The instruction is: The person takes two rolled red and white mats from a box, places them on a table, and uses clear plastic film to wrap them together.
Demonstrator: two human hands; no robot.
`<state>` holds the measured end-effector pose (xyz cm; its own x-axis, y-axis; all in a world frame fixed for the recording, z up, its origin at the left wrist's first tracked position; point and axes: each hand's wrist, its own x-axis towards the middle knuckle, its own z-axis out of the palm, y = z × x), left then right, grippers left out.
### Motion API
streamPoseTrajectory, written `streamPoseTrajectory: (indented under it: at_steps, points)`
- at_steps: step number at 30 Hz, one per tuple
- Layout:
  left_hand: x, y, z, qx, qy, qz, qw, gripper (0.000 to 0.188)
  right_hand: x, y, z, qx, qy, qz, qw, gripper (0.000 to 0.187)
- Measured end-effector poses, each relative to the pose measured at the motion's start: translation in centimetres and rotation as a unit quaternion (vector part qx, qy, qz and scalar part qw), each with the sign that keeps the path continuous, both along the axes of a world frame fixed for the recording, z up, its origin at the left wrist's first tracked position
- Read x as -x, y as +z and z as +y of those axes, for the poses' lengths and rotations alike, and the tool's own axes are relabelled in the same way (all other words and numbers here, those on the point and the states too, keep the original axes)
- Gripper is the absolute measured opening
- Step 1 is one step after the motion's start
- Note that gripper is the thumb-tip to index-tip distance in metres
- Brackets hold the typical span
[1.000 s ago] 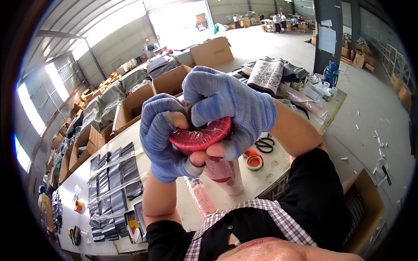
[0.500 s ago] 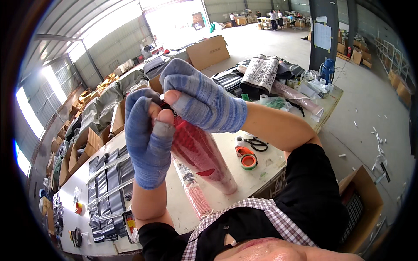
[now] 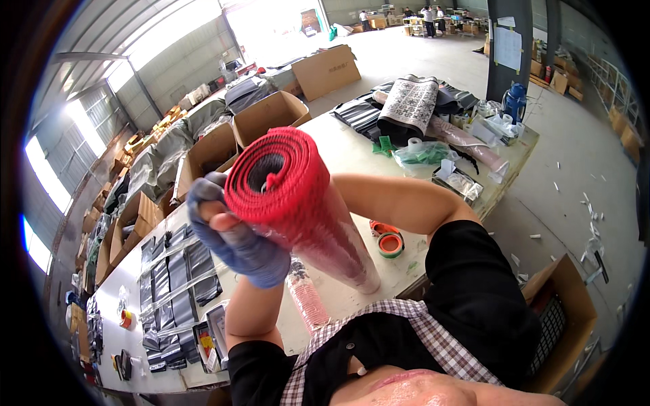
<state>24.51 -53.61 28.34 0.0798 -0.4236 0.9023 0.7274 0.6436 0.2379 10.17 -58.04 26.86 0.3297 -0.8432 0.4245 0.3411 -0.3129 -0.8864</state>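
A red rolled mat (image 3: 318, 210) leans up from the table, its spiral end with a grey inner side turned toward me. Clear film wraps its lower length. Against the left side of its upper end, my left hand (image 3: 240, 247), in a blue fingerless knitted glove, is closed on the roll with fingers curled; it is slightly blurred. My right forearm (image 3: 406, 193) reaches behind the roll, which hides the right hand and its fingers. A pink patterned roll in film (image 3: 306, 298) lies on the table below. An orange tape dispenser (image 3: 388, 240) sits right of the mat.
The white table (image 3: 271, 338) bears dark flat packs (image 3: 176, 291) at the left. At its far right lie a black-and-white patterned mat (image 3: 409, 105), plastic bags and a blue jug (image 3: 514, 101). Open cardboard boxes (image 3: 271, 115) stand beyond the table; another box (image 3: 569, 325) stands at my right.
The mat's top end has tipped toward view, showing its red spiral. My hands, pinched together at its top before, have parted: the left moved slightly down beside it, the right went behind it.
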Motion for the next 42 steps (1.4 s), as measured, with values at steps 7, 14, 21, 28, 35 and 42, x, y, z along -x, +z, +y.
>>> streamPoseTrajectory:
  at_steps: [7,14,21,28,35,42]
  points:
    - [-1.9,-8.5,-2.8,0.331,0.304,-0.28,0.848,0.021,5.0,5.1,5.7,0.154,0.041,-0.04,0.986,0.127]
    - [-2.6,-9.1,-1.4,0.299,0.351,-0.38,0.802,0.018,5.1,4.7,5.9,0.199,-0.168,0.138,0.956,0.097]
    - [-4.6,-12.0,0.8,0.237,0.325,-0.512,0.759,0.023,5.7,3.0,2.9,0.182,-0.216,0.099,0.954,0.063]
    - [-9.7,-23.8,8.8,0.165,0.258,-0.624,0.719,0.016,14.2,0.6,-0.9,0.031,-0.22,-0.11,0.969,0.055]
    - [-18.0,-24.7,16.5,-0.007,0.241,-0.644,0.726,0.014,17.9,1.9,-4.2,-0.016,-0.202,-0.161,0.966,0.055]
    - [-31.3,-30.9,32.0,-0.192,0.335,-0.802,0.455,0.023,27.2,-5.6,-20.9,-0.098,-0.268,-0.125,0.95,0.046]
